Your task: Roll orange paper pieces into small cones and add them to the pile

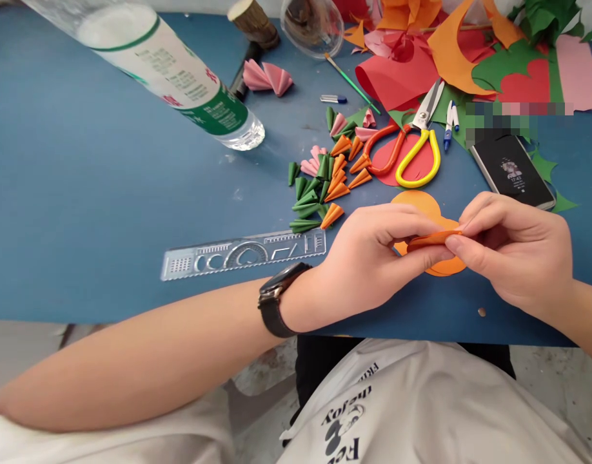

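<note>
1. A small, thin piece of folded orange paper (430, 240) is held between the person's two hands, over some flat, round, orange paper pieces (416, 202).
2. The left hand (366, 261) pinches one end of it, with the thumb below and a finger on top. The right hand (521, 248) pinches the other end between thumb and finger. Nobody can tell from here what the hidden fingertips do.
3. This looks like folding. To do it well, the left hand should keep its end very still, so the layers do not slide. The right hand should line up the edges first, then press along the fold, a little bit at a time. Squeezing too hard could crumple the thin paper, and pulling could tear it.
4. Near the left hand sit little rolled paper cones: green ones (306, 210), orange ones (338, 191) and pink ones (315, 160). They are close by, so a wide elbow or wrist could bump them.
5. A clear plastic ruler with cut-out shapes (245, 255) lies by the left wrist. Past the hands are metal scissors with one red and one yellow handle (422, 117), and a black phone (516, 169).
6. All this is on a blue table (126, 212).
</note>
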`<move>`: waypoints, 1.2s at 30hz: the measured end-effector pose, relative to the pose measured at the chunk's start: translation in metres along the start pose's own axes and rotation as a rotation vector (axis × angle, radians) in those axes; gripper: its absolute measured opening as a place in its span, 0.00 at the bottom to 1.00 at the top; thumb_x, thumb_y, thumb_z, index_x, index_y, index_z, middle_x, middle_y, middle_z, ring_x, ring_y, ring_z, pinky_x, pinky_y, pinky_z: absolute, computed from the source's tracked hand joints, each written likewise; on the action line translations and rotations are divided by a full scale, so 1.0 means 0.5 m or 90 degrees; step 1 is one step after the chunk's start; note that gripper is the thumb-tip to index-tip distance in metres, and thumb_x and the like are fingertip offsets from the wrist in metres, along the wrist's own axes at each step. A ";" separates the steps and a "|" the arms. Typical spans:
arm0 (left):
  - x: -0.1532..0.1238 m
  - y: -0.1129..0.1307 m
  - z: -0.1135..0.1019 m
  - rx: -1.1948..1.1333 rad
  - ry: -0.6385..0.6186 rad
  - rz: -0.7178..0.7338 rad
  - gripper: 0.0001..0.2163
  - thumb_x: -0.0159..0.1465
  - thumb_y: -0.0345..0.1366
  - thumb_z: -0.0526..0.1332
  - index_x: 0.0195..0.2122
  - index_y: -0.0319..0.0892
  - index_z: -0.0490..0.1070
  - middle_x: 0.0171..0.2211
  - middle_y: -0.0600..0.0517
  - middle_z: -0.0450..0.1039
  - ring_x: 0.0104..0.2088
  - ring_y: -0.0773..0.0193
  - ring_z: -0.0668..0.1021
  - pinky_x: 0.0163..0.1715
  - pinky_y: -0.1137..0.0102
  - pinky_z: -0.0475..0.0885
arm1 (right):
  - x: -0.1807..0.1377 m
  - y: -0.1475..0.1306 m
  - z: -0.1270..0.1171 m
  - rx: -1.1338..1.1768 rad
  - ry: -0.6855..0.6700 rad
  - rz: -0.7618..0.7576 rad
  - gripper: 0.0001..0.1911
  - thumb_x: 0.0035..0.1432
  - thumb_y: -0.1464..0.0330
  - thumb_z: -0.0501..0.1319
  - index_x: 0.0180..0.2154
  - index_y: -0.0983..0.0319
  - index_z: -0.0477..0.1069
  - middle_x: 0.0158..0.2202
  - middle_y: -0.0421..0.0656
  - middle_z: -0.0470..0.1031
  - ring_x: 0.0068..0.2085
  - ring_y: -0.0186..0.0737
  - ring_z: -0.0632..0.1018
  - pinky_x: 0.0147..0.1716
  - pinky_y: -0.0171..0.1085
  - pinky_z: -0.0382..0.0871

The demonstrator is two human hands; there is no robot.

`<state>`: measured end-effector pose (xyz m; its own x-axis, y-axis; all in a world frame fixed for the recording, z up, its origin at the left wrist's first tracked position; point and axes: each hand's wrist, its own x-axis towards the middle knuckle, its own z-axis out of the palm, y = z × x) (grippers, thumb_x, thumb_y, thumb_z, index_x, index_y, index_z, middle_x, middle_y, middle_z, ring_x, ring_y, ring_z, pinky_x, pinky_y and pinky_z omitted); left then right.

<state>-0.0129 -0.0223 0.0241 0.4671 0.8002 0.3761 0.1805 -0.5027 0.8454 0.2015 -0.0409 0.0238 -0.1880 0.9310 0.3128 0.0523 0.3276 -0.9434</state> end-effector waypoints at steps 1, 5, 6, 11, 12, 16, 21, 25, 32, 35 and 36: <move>0.000 -0.002 0.001 -0.008 -0.001 0.000 0.06 0.71 0.33 0.73 0.35 0.41 0.83 0.30 0.50 0.83 0.31 0.65 0.78 0.32 0.70 0.75 | 0.001 0.002 -0.001 -0.002 -0.001 -0.005 0.12 0.63 0.77 0.76 0.33 0.54 0.82 0.32 0.40 0.79 0.32 0.39 0.80 0.27 0.39 0.78; -0.001 -0.011 0.003 -0.016 -0.003 -0.015 0.05 0.71 0.31 0.70 0.37 0.41 0.84 0.31 0.50 0.83 0.31 0.65 0.79 0.33 0.70 0.75 | 0.007 0.007 -0.012 -0.021 -0.051 -0.002 0.11 0.61 0.76 0.77 0.33 0.55 0.82 0.33 0.38 0.80 0.33 0.37 0.81 0.28 0.36 0.79; -0.001 -0.012 0.004 -0.018 -0.003 -0.022 0.05 0.70 0.30 0.69 0.37 0.41 0.84 0.32 0.50 0.83 0.31 0.65 0.79 0.34 0.70 0.75 | 0.009 0.008 -0.015 -0.032 -0.060 0.001 0.11 0.61 0.75 0.78 0.34 0.55 0.82 0.33 0.38 0.80 0.33 0.36 0.81 0.28 0.35 0.79; 0.000 -0.009 0.005 -0.044 -0.001 -0.062 0.03 0.69 0.29 0.70 0.38 0.41 0.85 0.35 0.48 0.85 0.35 0.63 0.82 0.36 0.69 0.78 | 0.012 0.003 -0.020 -0.103 -0.060 -0.051 0.07 0.64 0.73 0.75 0.41 0.54 0.87 0.38 0.42 0.84 0.34 0.39 0.83 0.29 0.37 0.82; 0.001 -0.007 0.005 -0.049 0.001 -0.066 0.03 0.69 0.29 0.70 0.38 0.40 0.85 0.35 0.48 0.85 0.35 0.63 0.82 0.36 0.69 0.77 | 0.011 0.002 -0.019 -0.120 -0.059 -0.074 0.08 0.64 0.74 0.75 0.41 0.54 0.87 0.38 0.42 0.84 0.34 0.39 0.84 0.29 0.38 0.82; 0.000 -0.003 0.007 -0.052 0.011 -0.070 0.04 0.68 0.28 0.69 0.36 0.38 0.84 0.32 0.49 0.83 0.32 0.64 0.79 0.34 0.69 0.75 | 0.008 0.000 -0.012 -0.164 -0.035 -0.137 0.10 0.65 0.77 0.73 0.38 0.54 0.86 0.35 0.43 0.83 0.34 0.40 0.83 0.27 0.38 0.79; -0.003 -0.001 0.010 -0.044 0.020 -0.058 0.05 0.67 0.27 0.67 0.35 0.38 0.83 0.32 0.48 0.82 0.32 0.64 0.79 0.34 0.68 0.76 | 0.006 0.001 -0.003 -0.144 -0.010 -0.125 0.11 0.64 0.77 0.74 0.35 0.55 0.84 0.34 0.42 0.83 0.33 0.40 0.82 0.25 0.38 0.76; -0.005 0.002 0.011 -0.021 0.024 -0.040 0.07 0.66 0.25 0.66 0.35 0.39 0.84 0.32 0.49 0.82 0.32 0.65 0.79 0.33 0.69 0.76 | 0.006 -0.001 -0.001 -0.114 -0.003 -0.111 0.12 0.62 0.78 0.76 0.36 0.54 0.84 0.34 0.41 0.83 0.33 0.40 0.82 0.25 0.39 0.76; -0.006 0.003 0.009 -0.033 0.037 -0.023 0.04 0.68 0.27 0.69 0.39 0.40 0.85 0.34 0.49 0.84 0.34 0.64 0.81 0.35 0.68 0.76 | 0.007 -0.002 0.000 -0.084 0.008 -0.088 0.12 0.61 0.77 0.77 0.35 0.53 0.83 0.33 0.40 0.82 0.33 0.39 0.81 0.25 0.38 0.77; -0.004 0.005 0.007 -0.049 0.042 -0.060 0.06 0.68 0.25 0.68 0.38 0.40 0.84 0.33 0.50 0.82 0.34 0.65 0.80 0.35 0.69 0.75 | 0.010 0.003 -0.004 -0.075 -0.005 -0.054 0.10 0.61 0.75 0.78 0.35 0.53 0.84 0.34 0.41 0.83 0.35 0.40 0.83 0.28 0.38 0.80; -0.003 0.005 0.007 -0.058 0.042 -0.072 0.05 0.68 0.26 0.68 0.39 0.41 0.84 0.33 0.51 0.81 0.34 0.65 0.79 0.36 0.69 0.75 | 0.011 0.004 -0.006 -0.076 -0.010 -0.050 0.09 0.61 0.74 0.78 0.36 0.53 0.85 0.36 0.41 0.83 0.35 0.41 0.83 0.29 0.39 0.81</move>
<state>-0.0101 -0.0259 0.0244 0.3896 0.8716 0.2975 0.1490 -0.3785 0.9135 0.2035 -0.0346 0.0240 -0.2107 0.8994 0.3831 0.1522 0.4173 -0.8959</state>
